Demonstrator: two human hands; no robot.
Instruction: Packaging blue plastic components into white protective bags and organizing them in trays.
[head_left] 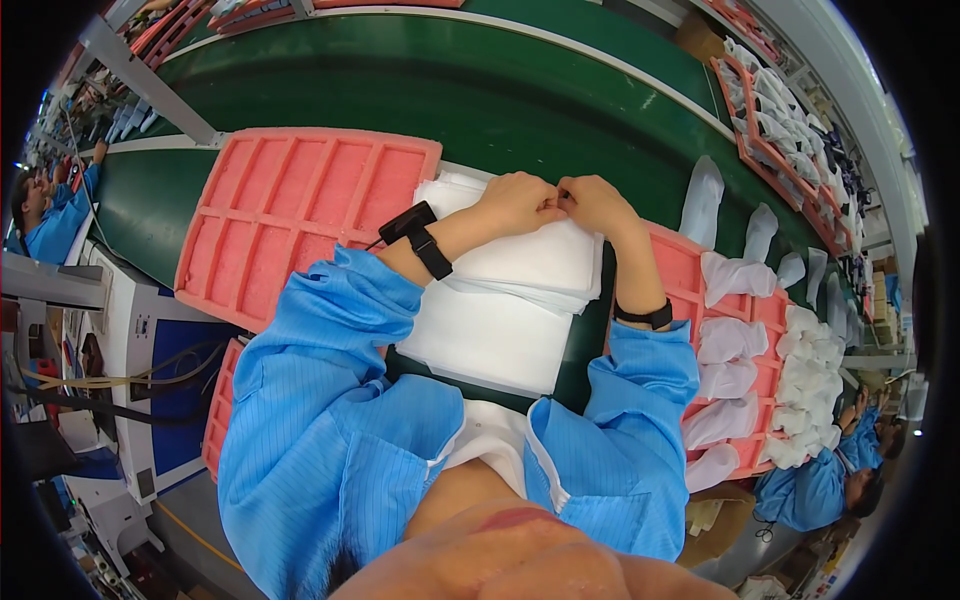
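In front of me lies a stack of thin white sheets (490,335), soft-looking and in overlapping piles; whether they are flat sheets or pouches I cannot tell. At the far edge of the upper pile, my left hand (518,204) has its fingers curled in and pressed together on a thin white sheet (545,250). My right hand (598,205) meets it from the right, thumb and fingers pinched at the same edge. The fingertips of both hands nearly touch, and the bit between them is mostly hidden. A black band with a small box is on my left wrist, another band on my right.
An unfilled pink compartment tray (300,225) sits to the left. Another pink tray (680,262) on the right carries several white-wrapped items (735,340). Wrapped pieces (703,200) rest on the green conveyor belt (440,90). Co-workers in blue sit at far left and lower right.
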